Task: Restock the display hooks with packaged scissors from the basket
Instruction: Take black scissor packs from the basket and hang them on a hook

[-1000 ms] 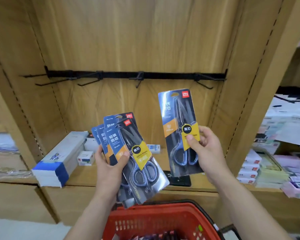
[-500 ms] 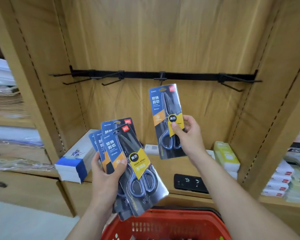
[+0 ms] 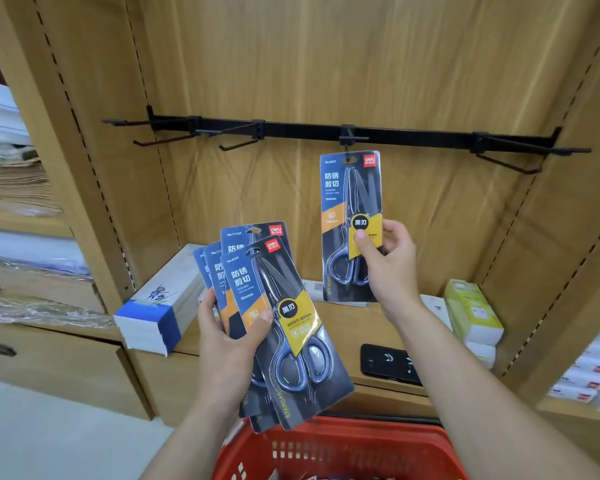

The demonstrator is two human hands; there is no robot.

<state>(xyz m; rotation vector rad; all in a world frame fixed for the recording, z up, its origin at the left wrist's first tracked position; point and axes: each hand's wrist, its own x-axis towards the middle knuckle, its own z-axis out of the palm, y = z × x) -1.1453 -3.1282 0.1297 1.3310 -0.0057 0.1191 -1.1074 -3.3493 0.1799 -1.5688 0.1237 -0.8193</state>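
Basket, red plastic with a slotted wall, at the bottom edge of view between the forearms. Contents are mostly cut off; only slivers of dark packaging show inside, not identifiable.

Left hand: fingers and thumb curled round a fan of scissors packs, several overlapping blue-and-black cards. The front card shows black-bladed scissors and a yellow label. The lower corners of the fan hang just above the basket rim.

Right hand: thumb and fingers pinch a single scissors pack at its yellow label. The card is upright and raised to the rail. Its hang hole sits at the tip of the middle hook; whether it is threaded on cannot be told.

Rail: black bar across the wooden back panel, with two left hooks and a right hook.

Shelf beneath:
- blue-and-white box, left, lying at an angle
- black phone, flat near the front edge, below the right wrist
- yellow-green boxes, stacked at right

Obstruction: the fan covers the left-middle of the shelf, and the single pack covers part of the shelf's back.

Side bays: paper stacks at left; small white packets at right.
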